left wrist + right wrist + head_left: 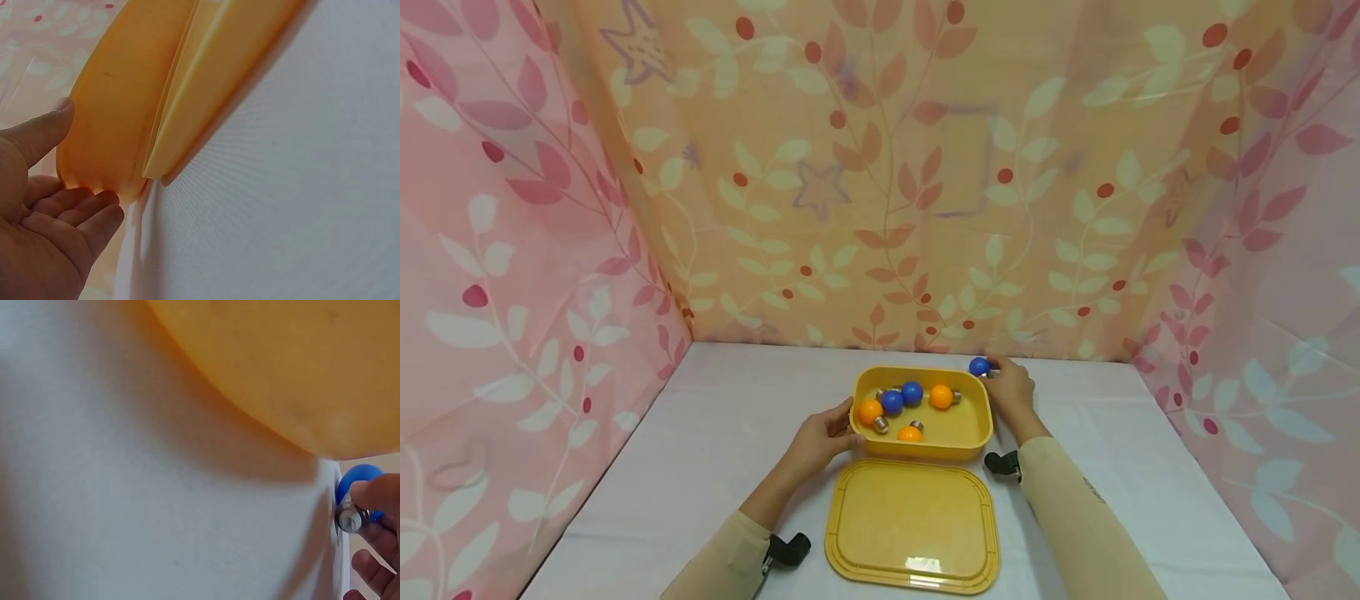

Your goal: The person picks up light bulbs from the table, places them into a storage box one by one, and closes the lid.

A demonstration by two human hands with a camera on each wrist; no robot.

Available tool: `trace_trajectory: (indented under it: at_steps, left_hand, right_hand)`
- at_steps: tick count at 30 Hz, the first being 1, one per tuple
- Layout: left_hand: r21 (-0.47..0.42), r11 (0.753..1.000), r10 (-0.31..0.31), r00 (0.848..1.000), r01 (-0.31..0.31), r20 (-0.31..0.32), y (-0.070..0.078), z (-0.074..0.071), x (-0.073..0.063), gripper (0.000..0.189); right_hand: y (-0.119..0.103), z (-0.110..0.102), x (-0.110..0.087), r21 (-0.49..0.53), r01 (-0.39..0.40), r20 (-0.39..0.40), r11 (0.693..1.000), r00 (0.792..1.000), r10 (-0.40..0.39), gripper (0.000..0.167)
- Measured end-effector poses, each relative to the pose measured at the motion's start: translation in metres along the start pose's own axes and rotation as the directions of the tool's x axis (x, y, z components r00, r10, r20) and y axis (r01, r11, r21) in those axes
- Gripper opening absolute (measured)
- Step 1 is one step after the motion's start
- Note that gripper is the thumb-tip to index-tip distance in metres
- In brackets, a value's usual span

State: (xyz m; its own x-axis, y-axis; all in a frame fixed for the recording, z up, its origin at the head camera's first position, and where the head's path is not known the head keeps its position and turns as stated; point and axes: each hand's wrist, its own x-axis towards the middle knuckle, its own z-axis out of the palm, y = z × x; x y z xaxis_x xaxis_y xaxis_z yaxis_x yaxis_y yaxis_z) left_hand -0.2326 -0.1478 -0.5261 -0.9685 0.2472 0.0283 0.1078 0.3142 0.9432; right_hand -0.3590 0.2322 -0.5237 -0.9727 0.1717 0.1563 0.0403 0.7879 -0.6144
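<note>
Your right hand (pixel 1013 388) pinches the round blue bulb with a silvery screw base (pixel 979 367), just beside the far right corner of the rectangular yellow plastic box (pixel 917 450). Your left hand (pixel 817 437) grips the near left corner of the box between thumb and bent fingers. Treat the bulb as light and stiff; its smooth globe may slip, roll or prove fragile. Take hold at the threaded base. Expect the box to flex slightly; brace its wall.
</note>
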Motion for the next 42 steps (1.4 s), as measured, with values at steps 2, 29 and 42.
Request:
trace_trajectory:
  at_steps: [2, 29, 42]
  left_hand:
    - [-0.003, 1.000, 0.000, 1.000, 0.000, 0.002, 0.000, 0.001, 0.000, 0.080]
    - [-0.008, 1.000, -0.012, 1.000, 0.012, 0.004, 0.003, 0.002, 0.000, 0.082]
    - [-0.013, 1.000, -0.014, 1.000, 0.014, 0.001, 0.003, 0.000, 0.000, 0.081]
  right_hand:
    - [0.002, -0.001, -0.002, -0.001, -0.001, -0.017, 1.000, 1.000, 0.001, 0.053]
    - [0.017, -0.040, -0.012, 0.206, 0.091, -0.084, 0.974, 0.994, -0.075, 0.035]
    - [-0.013, -0.095, -0.010, 0.208, 0.251, -0.041, 0.946, 0.968, -0.247, 0.036]
